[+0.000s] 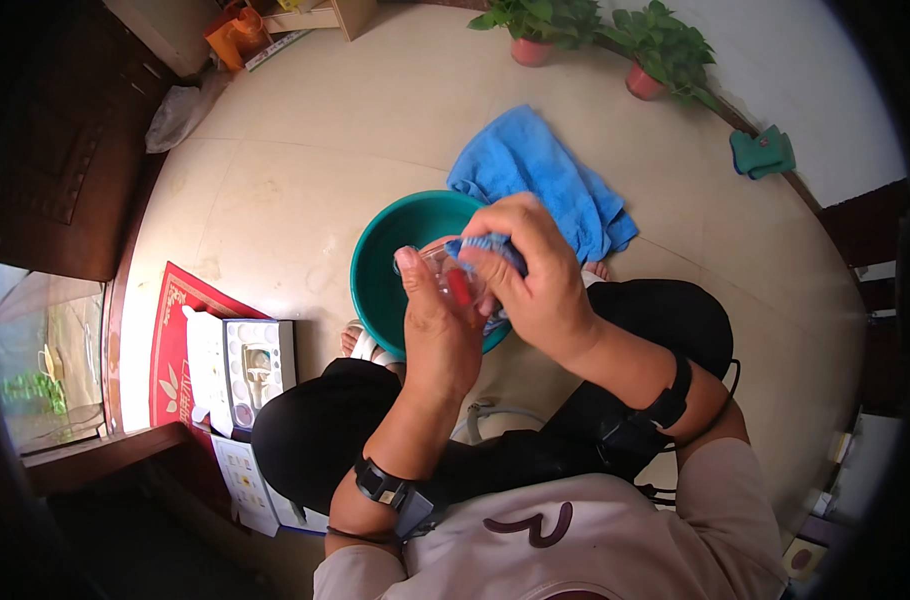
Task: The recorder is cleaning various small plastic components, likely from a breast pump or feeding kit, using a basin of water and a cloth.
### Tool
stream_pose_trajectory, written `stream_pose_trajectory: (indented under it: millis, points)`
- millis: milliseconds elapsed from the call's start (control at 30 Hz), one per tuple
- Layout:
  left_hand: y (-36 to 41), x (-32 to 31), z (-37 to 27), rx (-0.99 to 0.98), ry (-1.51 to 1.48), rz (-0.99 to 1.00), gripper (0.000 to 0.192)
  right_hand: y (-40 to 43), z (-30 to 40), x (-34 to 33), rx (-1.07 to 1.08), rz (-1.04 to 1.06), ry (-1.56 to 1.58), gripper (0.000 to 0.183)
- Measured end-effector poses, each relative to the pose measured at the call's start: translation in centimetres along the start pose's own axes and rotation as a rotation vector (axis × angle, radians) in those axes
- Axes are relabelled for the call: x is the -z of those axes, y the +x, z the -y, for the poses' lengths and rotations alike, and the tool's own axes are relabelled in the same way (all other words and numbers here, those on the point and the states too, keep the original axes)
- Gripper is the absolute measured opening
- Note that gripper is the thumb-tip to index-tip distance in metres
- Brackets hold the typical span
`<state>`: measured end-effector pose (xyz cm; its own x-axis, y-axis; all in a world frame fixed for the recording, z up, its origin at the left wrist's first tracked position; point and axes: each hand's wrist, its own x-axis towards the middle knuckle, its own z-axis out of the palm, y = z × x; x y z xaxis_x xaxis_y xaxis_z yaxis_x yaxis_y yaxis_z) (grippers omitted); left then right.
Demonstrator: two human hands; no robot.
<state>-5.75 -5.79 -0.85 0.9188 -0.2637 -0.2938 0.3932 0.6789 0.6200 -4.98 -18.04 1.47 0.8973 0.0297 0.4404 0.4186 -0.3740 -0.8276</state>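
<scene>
Above a green plastic basin (380,277), my left hand (440,322) holds a clear plastic container (436,262) with something red (457,286) showing at it. My right hand (530,270) grips a blue-and-white cloth (492,244) and presses it against the container's upper edge. Fingers hide part of both the container and the cloth. Whether the red piece is inside the container or behind it, I cannot tell. A blue towel (537,180) lies crumpled on the floor just beyond the basin.
An opened box with a moulded white tray (237,367) lies at the left on a red mat (171,322). Potted plants (531,51) stand along the far wall. A green cloth (762,152) lies at the right wall. An orange bag (236,37) and a clear plastic bag (174,118) are at the far left.
</scene>
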Motion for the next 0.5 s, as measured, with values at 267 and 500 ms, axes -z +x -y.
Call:
stream_pose_trajectory:
  millis: [267,500]
  points:
    - [-0.3,-0.3,-0.6,-0.056,0.031,-0.054,0.063,-0.3,1.2,-0.4,0.191,0.092,-0.208,0.026]
    - [0.2,0.9,-0.4,0.024,-0.090,-0.013,0.056,-1.5,1.5,-0.8,0.242,0.119,-0.231,0.026]
